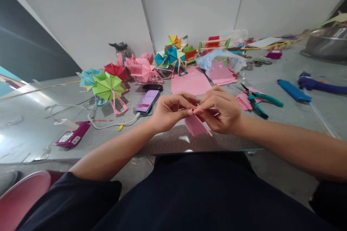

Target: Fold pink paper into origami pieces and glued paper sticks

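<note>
From where I stand, the person sits at the front edge of a grey tabletop [287,68], both hands raised over a brown board [168,140] at the middle of that edge. The left hand [169,112] has its thumb and fingertips pinched on a folded pink paper [196,126]; the right hand [223,110] pinches the same piece right beside it, thumb and fingers drawn close together. The two hands nearly meet at the paper's upper end, while its lower part hangs free and tilted towards the edge. How many layers are in the grip I can't make out, as the fingers cover the upper end.

I'd judge the step in hand to be working a fold or join at that upper end. The next move seems to call for small, even finger pressure, the layers lined up and one hand steadying the piece; too hard a pinch could crease the hanging flap.

Beyond the hands, towards the back edge, lie pink sheets [191,81]. Pliers [252,100] rest nearer the right side, touching some pink scraps [243,101]. A phone [148,101] and a green paper wheel [108,86] are towards the left.
</note>
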Demonstrator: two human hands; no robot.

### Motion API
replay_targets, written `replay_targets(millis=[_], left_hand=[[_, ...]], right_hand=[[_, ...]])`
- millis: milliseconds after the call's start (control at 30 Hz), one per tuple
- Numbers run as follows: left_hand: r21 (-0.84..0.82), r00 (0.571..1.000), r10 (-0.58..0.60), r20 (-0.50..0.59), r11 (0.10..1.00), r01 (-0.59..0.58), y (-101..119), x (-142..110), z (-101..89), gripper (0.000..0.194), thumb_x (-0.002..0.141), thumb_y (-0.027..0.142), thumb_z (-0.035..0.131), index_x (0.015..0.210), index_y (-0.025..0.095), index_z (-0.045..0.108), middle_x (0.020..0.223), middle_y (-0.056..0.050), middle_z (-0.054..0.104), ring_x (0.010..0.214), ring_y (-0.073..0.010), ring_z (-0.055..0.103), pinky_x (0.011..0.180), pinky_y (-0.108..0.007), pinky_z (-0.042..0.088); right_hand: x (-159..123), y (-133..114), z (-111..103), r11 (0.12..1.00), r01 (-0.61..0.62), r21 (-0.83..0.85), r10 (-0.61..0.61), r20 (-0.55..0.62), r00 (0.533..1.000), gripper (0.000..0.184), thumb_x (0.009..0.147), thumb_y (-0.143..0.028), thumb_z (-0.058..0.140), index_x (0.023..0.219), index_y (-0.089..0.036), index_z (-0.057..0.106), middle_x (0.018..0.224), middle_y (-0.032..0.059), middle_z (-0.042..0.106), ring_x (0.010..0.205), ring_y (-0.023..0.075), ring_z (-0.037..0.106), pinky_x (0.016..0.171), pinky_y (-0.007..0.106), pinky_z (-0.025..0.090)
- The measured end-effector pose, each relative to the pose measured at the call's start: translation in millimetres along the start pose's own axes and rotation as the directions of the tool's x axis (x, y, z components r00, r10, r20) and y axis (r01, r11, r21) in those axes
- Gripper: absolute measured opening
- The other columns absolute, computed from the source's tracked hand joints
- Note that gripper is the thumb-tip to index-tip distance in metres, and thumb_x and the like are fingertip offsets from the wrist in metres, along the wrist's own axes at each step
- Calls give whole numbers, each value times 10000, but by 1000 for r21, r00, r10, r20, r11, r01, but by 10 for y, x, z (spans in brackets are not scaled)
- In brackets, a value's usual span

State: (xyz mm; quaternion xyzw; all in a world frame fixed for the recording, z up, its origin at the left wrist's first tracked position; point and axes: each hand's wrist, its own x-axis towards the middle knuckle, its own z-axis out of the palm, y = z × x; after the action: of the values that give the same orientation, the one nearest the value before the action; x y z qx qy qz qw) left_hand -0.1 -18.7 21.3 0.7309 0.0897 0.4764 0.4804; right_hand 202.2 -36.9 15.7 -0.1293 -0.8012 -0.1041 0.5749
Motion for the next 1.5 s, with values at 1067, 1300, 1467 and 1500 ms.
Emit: replay_targets(millis=[1067, 1300, 1467, 1500], left_hand=[[35, 999, 37, -36, 999, -36, -29, -33, 49, 166, 848, 329, 920, 849, 200, 815, 1056, -85, 802, 1031, -207, 763, 934, -356, 630], [155, 988, 147, -45, 978, -139, -44, -55, 56, 155, 896, 336, 877, 875, 201, 804, 1015, -80, 792, 962, -181, 758, 874, -325, 626], [280, 954, 264, -144, 935, -217, -27, -48, 45, 174, 949, 339, 817, 873, 193, 759, 932, -59, 764, 892, -159, 735, 796, -292, 609], [307, 937, 298, -182, 923, -234, -25, -39, 40, 178, 955, 338, 809, 871, 193, 747, 926, -52, 757, 884, -153, 728, 784, -284, 602]], right_hand=[[-20, 13, 6, 999, 37, -3, -38, -34, 999, 175, 1006, -223, 677, 858, -231, 585, 705, -30, 669, 595, 121, 609, 676, 341, 435], [-23, 13, -11, 999, 1, 44, -2, 29, 1000, 203, 1077, -328, 597, 894, -241, 612, 733, -27, 690, 619, 127, 627, 701, 369, 421], [28, 43, -81, 992, -58, 109, 48, 92, 995, 461, 1097, -625, 430, 1007, -234, 655, 835, 36, 740, 723, 189, 684, 745, 426, 445], [34, 55, -90, 992, -63, 109, 53, 95, 994, 503, 1072, -680, 441, 1043, -230, 664, 869, 49, 749, 745, 203, 689, 752, 434, 453]])
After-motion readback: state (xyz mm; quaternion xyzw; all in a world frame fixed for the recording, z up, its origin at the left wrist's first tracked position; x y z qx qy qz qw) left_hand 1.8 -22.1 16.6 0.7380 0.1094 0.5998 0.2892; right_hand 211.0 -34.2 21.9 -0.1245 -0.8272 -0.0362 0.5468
